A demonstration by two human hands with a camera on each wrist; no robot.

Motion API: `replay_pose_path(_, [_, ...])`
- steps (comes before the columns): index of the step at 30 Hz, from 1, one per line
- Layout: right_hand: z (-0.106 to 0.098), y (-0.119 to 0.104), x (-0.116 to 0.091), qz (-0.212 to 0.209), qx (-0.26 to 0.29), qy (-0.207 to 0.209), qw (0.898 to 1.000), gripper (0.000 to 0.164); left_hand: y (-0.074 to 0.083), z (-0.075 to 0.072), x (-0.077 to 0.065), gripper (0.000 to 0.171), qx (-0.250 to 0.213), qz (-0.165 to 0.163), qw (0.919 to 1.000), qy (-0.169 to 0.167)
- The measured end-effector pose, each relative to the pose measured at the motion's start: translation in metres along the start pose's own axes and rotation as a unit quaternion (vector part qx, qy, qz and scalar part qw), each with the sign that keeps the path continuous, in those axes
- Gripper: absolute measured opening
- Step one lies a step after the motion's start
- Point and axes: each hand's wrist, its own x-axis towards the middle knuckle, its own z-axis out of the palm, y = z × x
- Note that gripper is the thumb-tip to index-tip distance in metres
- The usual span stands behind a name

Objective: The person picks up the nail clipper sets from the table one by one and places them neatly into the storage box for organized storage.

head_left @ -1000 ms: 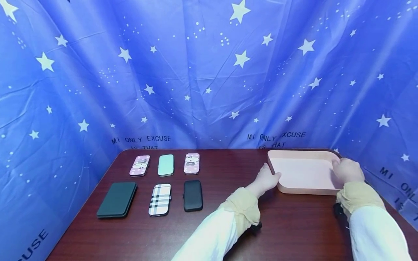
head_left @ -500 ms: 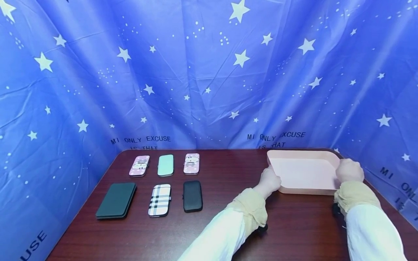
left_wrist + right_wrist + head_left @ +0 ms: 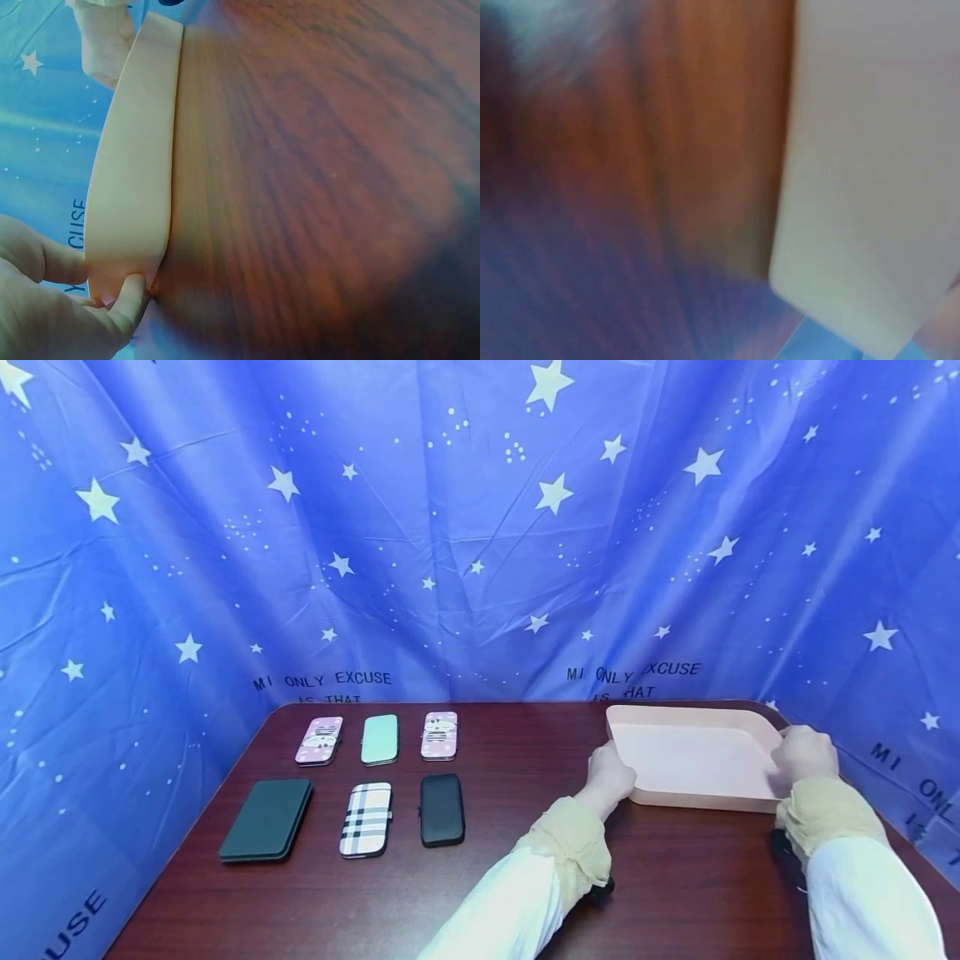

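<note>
A shallow pale pink tray [image 3: 701, 760] with rounded corners is at the table's back right, with nothing in it. At its left end, my left hand [image 3: 609, 777] grips the wall; the left wrist view shows the thumb and fingers pinching the tray's corner [image 3: 131, 172]. My right hand [image 3: 806, 756] holds the opposite end, its fingertips mostly hidden in the head view. The right wrist view shows the blurred tray wall [image 3: 862, 165] close up, and only a sliver of the hand. Whether the tray's base touches the table everywhere I cannot tell.
On the left of the brown table [image 3: 300, 910] lie several flat cases: two pink [image 3: 320, 741] [image 3: 439, 736], a mint one [image 3: 380, 739], a dark green one [image 3: 266, 820], a plaid one [image 3: 366, 820] and a black one [image 3: 442, 810]. A blue starry curtain [image 3: 450, 527] surrounds the table.
My left hand's fingers have closed on the tray's left end, and my right hand has closed on the right end. The tray has shifted slightly left. The cases have stayed put.
</note>
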Motion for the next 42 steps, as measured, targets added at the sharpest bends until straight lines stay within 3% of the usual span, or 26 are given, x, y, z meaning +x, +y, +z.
replay_pose_path(5, [-0.001, -0.002, -0.003, -0.011, 0.006, 0.003, 1.0, 0.034, -0.001, -0.003, -0.004, 0.034, 0.023, 0.004, 0.9997, 0.012])
replay_pose_path(20, [-0.004, -0.013, -0.014, -0.028, 0.016, -0.019, 0.999, 0.039, -0.012, -0.017, -0.012, 0.038, -0.08, -0.008, 0.9968, -0.001])
replay_pose_path(31, [0.003, -0.032, -0.017, -0.055, -0.003, -0.006, 0.998, 0.028, -0.024, -0.031, -0.013, 0.05, -0.118, -0.017, 0.9927, -0.019])
replay_pose_path(42, [0.009, -0.058, -0.02, -0.083, 0.008, -0.007, 0.997, 0.016, -0.04, -0.053, -0.008, 0.063, -0.109, -0.024, 0.9932, -0.033])
